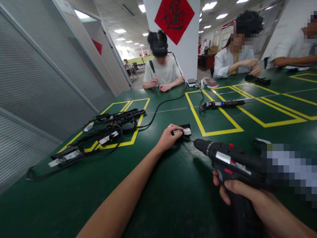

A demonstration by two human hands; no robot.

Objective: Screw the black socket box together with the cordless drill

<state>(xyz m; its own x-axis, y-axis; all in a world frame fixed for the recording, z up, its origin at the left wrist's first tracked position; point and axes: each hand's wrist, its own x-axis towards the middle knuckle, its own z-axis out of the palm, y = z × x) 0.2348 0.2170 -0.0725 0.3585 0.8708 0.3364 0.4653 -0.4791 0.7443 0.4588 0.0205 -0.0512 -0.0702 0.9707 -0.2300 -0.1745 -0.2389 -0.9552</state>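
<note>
My right hand (244, 193) is wrapped round the handle of a black cordless drill (232, 162), which points left. Its thin bit (188, 140) reaches the near side of a small black and white part (187, 131) on the green table; whether the tip is inside it I cannot tell. My left hand (170, 134) has its fingers closed over the left end of that part and pins it down. The fingers hide much of the part.
Black parts with cables (111, 129) lie inside yellow tape at the left. A tool-like bar (224, 103) with a cord lies at the right, beyond the drill. A person (162, 71) across the table holds a screwdriver (152, 67). Other people sit at the right.
</note>
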